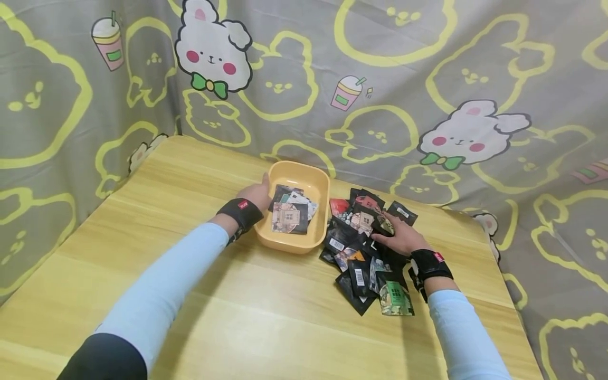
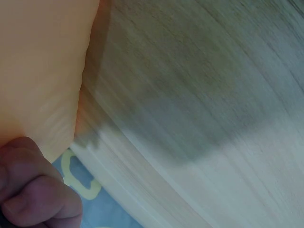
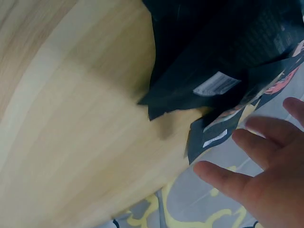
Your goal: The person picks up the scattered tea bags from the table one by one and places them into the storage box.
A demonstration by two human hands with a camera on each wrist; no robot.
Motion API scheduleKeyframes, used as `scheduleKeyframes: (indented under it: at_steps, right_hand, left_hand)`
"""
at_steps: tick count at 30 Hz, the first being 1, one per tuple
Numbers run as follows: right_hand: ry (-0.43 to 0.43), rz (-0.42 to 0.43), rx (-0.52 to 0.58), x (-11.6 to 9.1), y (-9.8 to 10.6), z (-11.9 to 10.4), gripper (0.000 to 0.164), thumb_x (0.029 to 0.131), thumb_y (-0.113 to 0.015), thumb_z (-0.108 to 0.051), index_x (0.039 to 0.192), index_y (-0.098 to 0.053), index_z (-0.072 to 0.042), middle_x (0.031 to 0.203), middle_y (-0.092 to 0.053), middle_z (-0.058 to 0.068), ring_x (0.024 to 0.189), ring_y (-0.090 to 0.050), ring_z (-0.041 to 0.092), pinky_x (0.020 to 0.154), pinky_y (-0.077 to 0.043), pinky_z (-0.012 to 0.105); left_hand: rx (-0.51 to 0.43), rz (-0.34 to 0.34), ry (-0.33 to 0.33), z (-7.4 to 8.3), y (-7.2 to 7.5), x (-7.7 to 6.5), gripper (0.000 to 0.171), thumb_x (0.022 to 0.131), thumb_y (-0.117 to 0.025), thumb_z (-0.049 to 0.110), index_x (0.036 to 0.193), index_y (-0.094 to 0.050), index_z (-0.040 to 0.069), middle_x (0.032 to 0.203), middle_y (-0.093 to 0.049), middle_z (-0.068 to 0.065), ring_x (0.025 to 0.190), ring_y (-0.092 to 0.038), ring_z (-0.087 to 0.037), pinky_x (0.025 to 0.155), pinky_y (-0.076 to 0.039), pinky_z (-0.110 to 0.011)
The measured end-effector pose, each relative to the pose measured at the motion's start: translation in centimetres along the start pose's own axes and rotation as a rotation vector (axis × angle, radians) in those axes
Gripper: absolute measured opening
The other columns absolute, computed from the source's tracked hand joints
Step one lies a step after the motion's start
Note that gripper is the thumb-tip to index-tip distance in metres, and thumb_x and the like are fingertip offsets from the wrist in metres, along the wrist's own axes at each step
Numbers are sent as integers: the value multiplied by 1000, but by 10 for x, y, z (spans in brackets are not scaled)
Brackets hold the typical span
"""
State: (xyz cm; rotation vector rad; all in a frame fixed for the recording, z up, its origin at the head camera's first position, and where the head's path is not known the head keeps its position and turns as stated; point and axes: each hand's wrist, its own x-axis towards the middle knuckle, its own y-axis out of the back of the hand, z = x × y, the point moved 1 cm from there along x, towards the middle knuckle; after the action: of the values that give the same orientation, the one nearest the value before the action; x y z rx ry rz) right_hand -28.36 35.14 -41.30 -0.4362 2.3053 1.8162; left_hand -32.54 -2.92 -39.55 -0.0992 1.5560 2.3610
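My left hand grips the left rim of a yellow plastic tray; in the left wrist view its curled fingers lie against the tray's outer wall. Inside the tray are several flat printed sachets, one with a tan label on top. My right hand reaches over a loose heap of black sachets right of the tray. A sachet with a green-gold print lies at its fingertips. In the right wrist view, the fingers are spread beside the heap, with nothing pinched between them.
The heap spreads toward the front, where a green-labelled sachet lies at its near edge. Another black sachet is at the back right. Wood-grain table lies under everything, and a patterned grey curtain hangs behind its back edge.
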Motion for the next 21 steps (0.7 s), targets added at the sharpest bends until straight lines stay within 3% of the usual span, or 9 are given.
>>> scheduleKeyframes:
  at_steps: [4,9,13,15,21]
  right_hand:
    - [-30,-9,-6,1,-1,0,83,90,-54,-47,151,-14,-8,144,-30,32,124,-38,52,95,-35,63]
    - [-14,40,-8,2,-2,0,74,91,-57,-35,148,-22,-4,134,-45,31,115,-50,47,90,-41,58]
    - [-17,69,-17,3,-3,-1,64,91,-51,-27,144,-30,2,114,-59,29,84,-60,36,74,-45,47]
    - [-2,105,-41,4,-5,-2,58,91,-49,-21,141,-35,5,110,-60,29,79,-58,32,71,-42,44]
    - [44,268,-152,3,-12,-3,40,90,-49,-5,128,-52,7,112,-60,29,101,-58,43,86,-45,55]
  left_hand:
    - [5,6,4,1,0,2,71,97,-42,16,149,3,-1,86,-64,-15,69,-60,-25,61,-46,-30]
    - [2,4,4,2,0,4,72,97,-42,17,149,3,-1,83,-64,-14,68,-60,-25,62,-46,-31]
    - [1,6,7,2,1,2,72,97,-43,17,149,3,-1,86,-64,-15,71,-60,-25,63,-46,-32]
    - [10,8,9,2,1,2,71,97,-43,17,149,2,-1,87,-64,-14,71,-60,-25,64,-46,-31]
    - [19,-2,17,0,-2,5,72,97,-43,17,149,4,0,90,-65,-15,72,-60,-24,63,-46,-31]
